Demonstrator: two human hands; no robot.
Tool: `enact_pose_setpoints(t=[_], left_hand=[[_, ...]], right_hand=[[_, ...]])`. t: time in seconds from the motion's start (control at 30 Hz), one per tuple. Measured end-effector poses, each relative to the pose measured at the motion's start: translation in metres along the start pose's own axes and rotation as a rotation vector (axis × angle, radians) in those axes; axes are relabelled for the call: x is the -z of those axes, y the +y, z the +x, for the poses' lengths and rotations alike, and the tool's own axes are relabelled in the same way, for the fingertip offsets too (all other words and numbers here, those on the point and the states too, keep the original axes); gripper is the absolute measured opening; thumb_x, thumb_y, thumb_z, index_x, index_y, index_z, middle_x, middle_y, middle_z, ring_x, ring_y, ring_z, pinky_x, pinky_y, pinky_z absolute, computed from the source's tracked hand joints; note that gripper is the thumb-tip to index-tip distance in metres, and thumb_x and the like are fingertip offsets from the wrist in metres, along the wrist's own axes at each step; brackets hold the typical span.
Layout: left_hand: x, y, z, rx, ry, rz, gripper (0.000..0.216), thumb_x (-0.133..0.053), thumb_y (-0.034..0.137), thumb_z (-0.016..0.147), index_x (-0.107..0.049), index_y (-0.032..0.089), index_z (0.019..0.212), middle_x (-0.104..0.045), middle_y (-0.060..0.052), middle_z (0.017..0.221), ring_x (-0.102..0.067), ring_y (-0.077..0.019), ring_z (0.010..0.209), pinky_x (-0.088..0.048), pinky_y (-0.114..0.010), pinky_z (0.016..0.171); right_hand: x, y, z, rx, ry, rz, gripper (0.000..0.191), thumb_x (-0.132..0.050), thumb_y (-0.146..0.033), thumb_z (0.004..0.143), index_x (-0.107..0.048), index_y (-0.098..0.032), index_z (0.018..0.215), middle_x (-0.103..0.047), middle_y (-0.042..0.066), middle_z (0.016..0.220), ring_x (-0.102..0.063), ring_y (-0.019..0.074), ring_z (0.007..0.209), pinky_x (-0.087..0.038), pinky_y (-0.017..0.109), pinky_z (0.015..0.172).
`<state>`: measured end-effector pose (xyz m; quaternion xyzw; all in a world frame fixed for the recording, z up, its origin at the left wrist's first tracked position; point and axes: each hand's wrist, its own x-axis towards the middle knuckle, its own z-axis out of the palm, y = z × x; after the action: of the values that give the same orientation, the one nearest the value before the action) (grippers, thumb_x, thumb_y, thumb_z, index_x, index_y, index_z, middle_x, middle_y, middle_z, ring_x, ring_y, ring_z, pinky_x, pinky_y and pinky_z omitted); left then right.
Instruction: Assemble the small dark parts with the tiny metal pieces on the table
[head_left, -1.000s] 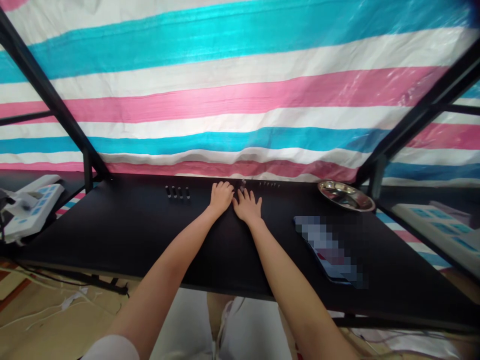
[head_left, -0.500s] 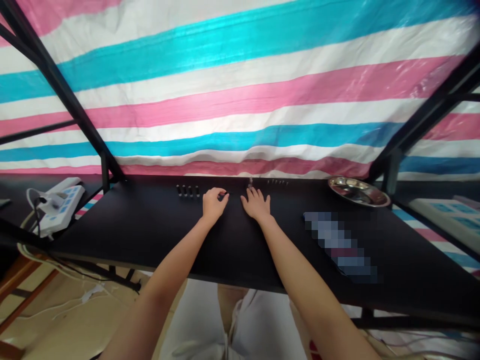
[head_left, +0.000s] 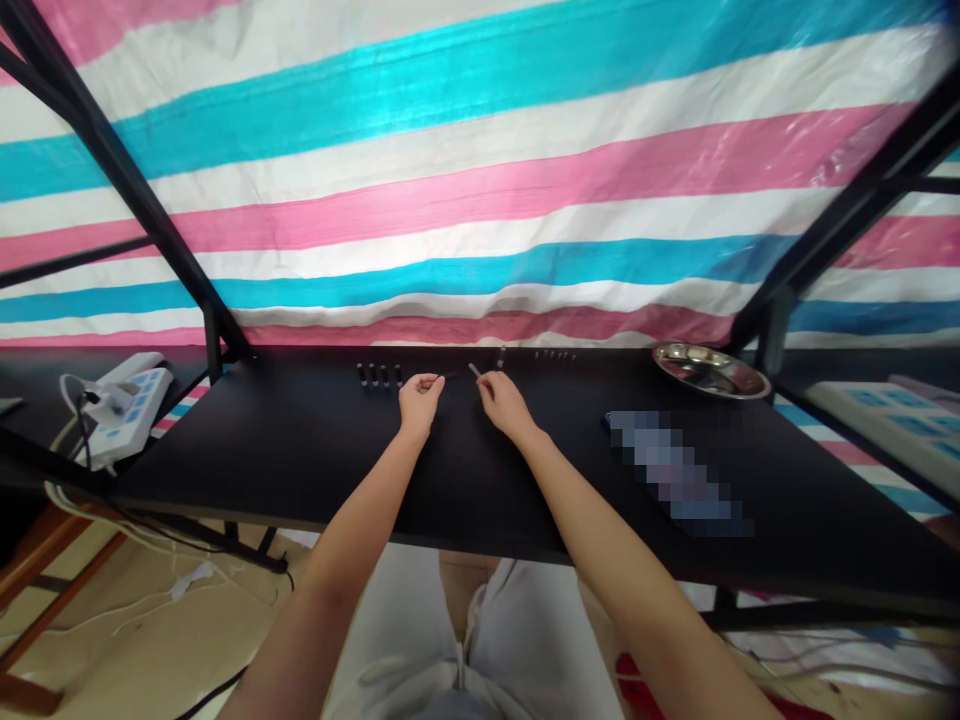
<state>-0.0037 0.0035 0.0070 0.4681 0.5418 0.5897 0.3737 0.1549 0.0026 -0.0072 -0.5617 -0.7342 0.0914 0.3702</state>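
My left hand (head_left: 421, 402) is closed in a pinch on a thin dark stick-like piece (head_left: 448, 376), whose far end points right. My right hand (head_left: 505, 402) pinches a small greyish tube (head_left: 474, 370) between thumb and fingers, its tip toward the left hand. Both hands are just above the black table, a short gap apart. Left of them stands a row of several small black cylinders with silvery ends (head_left: 385, 376). Behind the right hand is a small dark-and-silver cylinder (head_left: 502, 357). Farther right lies a row of several tiny light pieces (head_left: 555, 355), too small to name.
A round shiny metal dish (head_left: 759, 388) sits at the table's back right. A blurred-out flat object (head_left: 675, 470) lies in front of it. Power strips stand left (head_left: 135, 415) and right (head_left: 892, 420). Black frame bars (head_left: 161, 225) and a striped sheet (head_left: 480, 190) border the black table (head_left: 262, 450).
My right hand has gone from spread fingers to a pinch, lifting a greyish tube from the back and bringing it left. My left hand has shifted slightly left, still pinching the dark piece.
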Motion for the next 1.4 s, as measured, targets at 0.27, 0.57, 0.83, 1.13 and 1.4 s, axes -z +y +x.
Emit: enact_pose_setpoints(t=[0.27, 0.57, 0.83, 1.13, 1.4], left_hand=[[0.0, 0.003, -0.001, 0.063, 0.005, -0.097, 0.01, -0.064, 0.02, 0.069, -0.06, 0.012, 0.075, -0.062, -0.003, 0.067, -0.059, -0.0123, 0.068, -0.046, -0.022, 0.059], [-0.002, 0.004, -0.003, 0.069, 0.005, -0.145, 0.009, -0.065, 0.018, 0.067, -0.06, 0.012, 0.071, -0.061, -0.002, 0.064, -0.057, -0.0117, 0.064, -0.042, -0.022, 0.055], [0.002, 0.008, -0.003, 0.067, -0.035, -0.165, 0.017, -0.062, 0.026, 0.07, -0.064, 0.012, 0.079, -0.065, -0.005, 0.072, -0.056, -0.0102, 0.061, -0.041, -0.022, 0.056], [-0.001, 0.004, -0.007, 0.052, -0.292, -0.203, 0.037, -0.065, 0.032, 0.067, -0.063, 0.012, 0.097, -0.065, -0.004, 0.07, -0.049, -0.0064, 0.05, -0.031, -0.019, 0.046], [-0.001, 0.012, -0.012, 0.03, -0.278, -0.206, 0.036, -0.069, 0.032, 0.063, -0.063, 0.012, 0.092, -0.062, -0.001, 0.063, -0.049, -0.0062, 0.049, -0.036, -0.02, 0.049]], right_hand=[[0.006, -0.007, 0.0, -0.081, 0.215, 0.308, 0.02, -0.034, -0.032, 0.085, -0.048, -0.019, 0.09, -0.056, 0.005, 0.077, -0.054, 0.0161, 0.071, -0.042, 0.029, 0.073], [0.002, -0.005, 0.001, -0.038, 0.221, 0.444, 0.016, -0.04, -0.033, 0.083, -0.049, -0.02, 0.087, -0.053, 0.001, 0.069, -0.052, 0.0153, 0.066, -0.04, 0.029, 0.069], [-0.005, 0.002, 0.005, -0.078, 0.205, 0.651, 0.018, -0.046, -0.038, 0.082, -0.048, -0.021, 0.085, -0.049, -0.002, 0.065, -0.047, 0.0114, 0.059, -0.038, 0.026, 0.06], [-0.004, -0.006, 0.006, -0.135, 0.173, 0.828, 0.024, -0.055, -0.044, 0.075, -0.05, -0.021, 0.08, -0.05, -0.003, 0.06, -0.046, 0.0102, 0.053, -0.038, 0.026, 0.055], [-0.006, -0.006, 0.006, -0.197, 0.093, 0.975, 0.029, -0.058, -0.048, 0.072, -0.05, -0.021, 0.081, -0.051, -0.004, 0.059, -0.045, 0.0094, 0.052, -0.037, 0.026, 0.053]])
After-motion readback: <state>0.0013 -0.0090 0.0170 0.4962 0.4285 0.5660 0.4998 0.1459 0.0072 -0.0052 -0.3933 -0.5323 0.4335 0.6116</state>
